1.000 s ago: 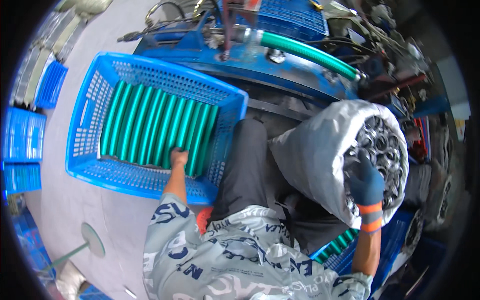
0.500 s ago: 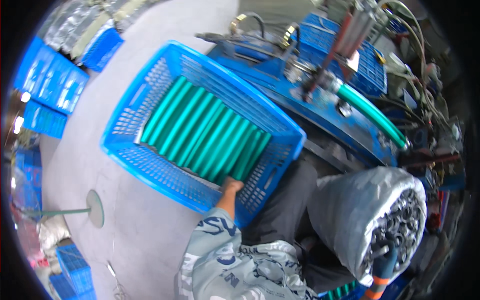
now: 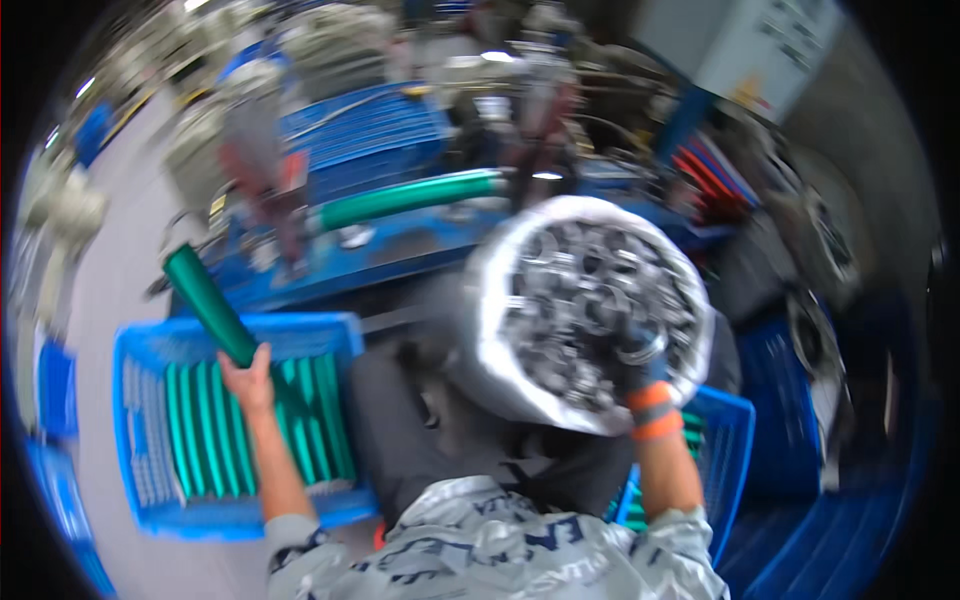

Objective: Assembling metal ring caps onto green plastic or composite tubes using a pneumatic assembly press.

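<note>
My left hand (image 3: 248,378), bare, grips one end of a green tube (image 3: 208,303) and holds it tilted up and to the left above the blue crate (image 3: 140,350), where several more green tubes (image 3: 300,420) lie side by side. My right hand (image 3: 640,360) wears a dark glove with an orange cuff and reaches into a white bag (image 3: 490,330) full of metal rings (image 3: 585,300); whether its fingers hold a ring I cannot tell. The bag leans against my lap.
A blue machine table (image 3: 400,250) stands ahead with another green tube (image 3: 410,198) lying on a fixture. A second blue crate (image 3: 725,450) sits low on my right. Stacked blue crates (image 3: 55,390) line the left floor. The picture is blurred.
My left hand has lifted one green tube out of the crate and raised it. My head has swung right and up, so the bag now sits in the middle.
</note>
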